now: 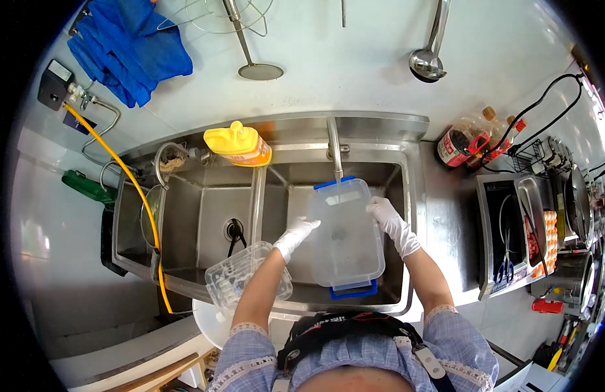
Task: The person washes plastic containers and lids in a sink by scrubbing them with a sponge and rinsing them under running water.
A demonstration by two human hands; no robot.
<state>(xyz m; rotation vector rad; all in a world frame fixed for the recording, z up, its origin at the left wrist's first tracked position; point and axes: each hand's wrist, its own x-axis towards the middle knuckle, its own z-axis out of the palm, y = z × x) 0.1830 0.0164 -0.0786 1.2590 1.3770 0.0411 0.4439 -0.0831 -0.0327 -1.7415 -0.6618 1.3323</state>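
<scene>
A clear plastic storage box [349, 242] with blue clip handles is held in the right sink basin, under the tap [335, 140]. My left hand [297, 236], in a white glove, is at the box's left edge with its fingers pressed together against it. My right hand [392, 225], gloved too, grips the right rim, its fingers partly hidden behind the wall. Beside my left forearm, a clear plastic basket [224, 277] sits over the front edge of the sink, partly covered by my arm.
A yellow jug [240, 145] stands behind the basin divider [257, 202]. The left basin [211, 222] has a black-handled item at its drain. Bottles [456, 145], a metal tray with scissors [505, 268] and eggs [549, 238] are on the right. A yellow hose [135, 183] crosses the left.
</scene>
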